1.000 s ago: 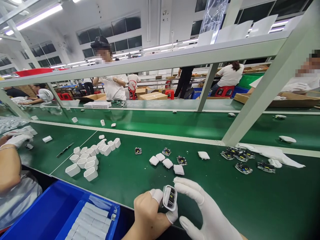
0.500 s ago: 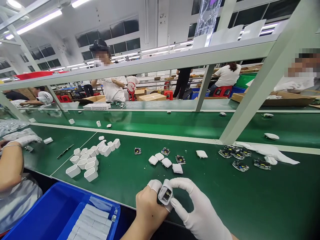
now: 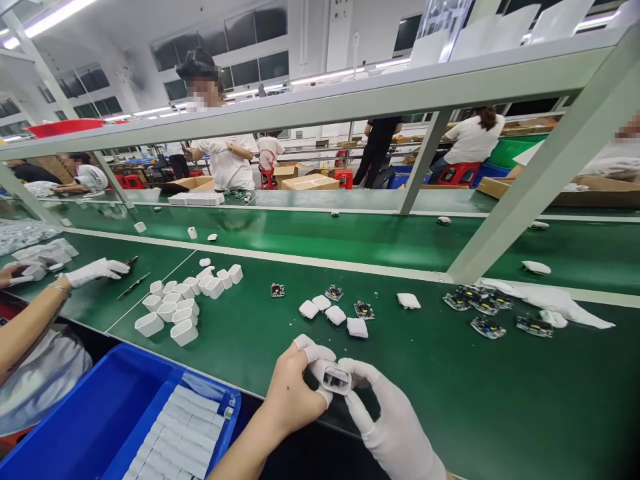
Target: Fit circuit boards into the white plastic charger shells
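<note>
My left hand (image 3: pixel 295 390), bare except for white fingertip covers, and my right hand (image 3: pixel 395 427) in a white glove together pinch a small white charger shell (image 3: pixel 335 378) with a circuit board inside, just above the near edge of the green belt. The shell's open side faces me. Just beyond it lie three white caps (image 3: pixel 330 313) and several small circuit boards (image 3: pixel 363 309). A cluster of several empty white shells (image 3: pixel 183 303) stands to the left.
A blue bin (image 3: pixel 100 413) holding a tray of white parts (image 3: pixel 175 443) sits at lower left. A co-worker's gloved hand (image 3: pixel 95 270) reaches over the belt at left. More circuit boards (image 3: pixel 487 310) and a white glove (image 3: pixel 555 303) lie right. A grey frame post (image 3: pixel 530 193) slants overhead.
The shell has turned from upright to lying sideways between my hands, and both hands have closed in on it. The co-worker's gloved hand has stretched further onto the belt.
</note>
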